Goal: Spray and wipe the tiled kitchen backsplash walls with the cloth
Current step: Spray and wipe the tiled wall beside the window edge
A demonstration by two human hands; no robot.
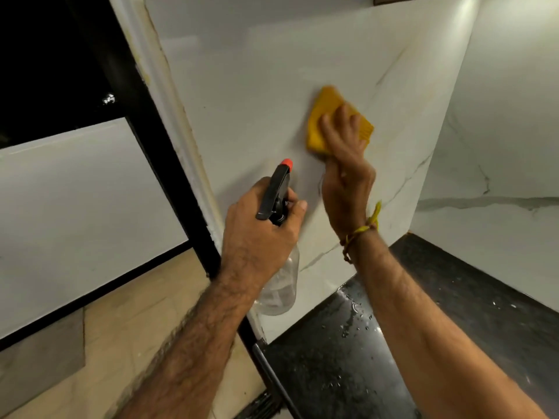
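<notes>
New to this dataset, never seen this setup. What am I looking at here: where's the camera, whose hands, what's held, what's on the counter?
There is no robot here. A person wears one wide-angle camera on the head, looking forward and down, so both arms reach into the picture from the bottom edge.

The left hand grips a clear spray bottle by its black trigger head, whose red nozzle points up toward the wall. The right hand presses a yellow cloth flat against the white marble-look backsplash. A yellow thread band sits on the right wrist.

Below lies a dark speckled countertop with water droplets near the wall. A second tiled wall meets the first at a corner on the right. On the left, a black frame edges the wall, with beige floor tiles beyond.
</notes>
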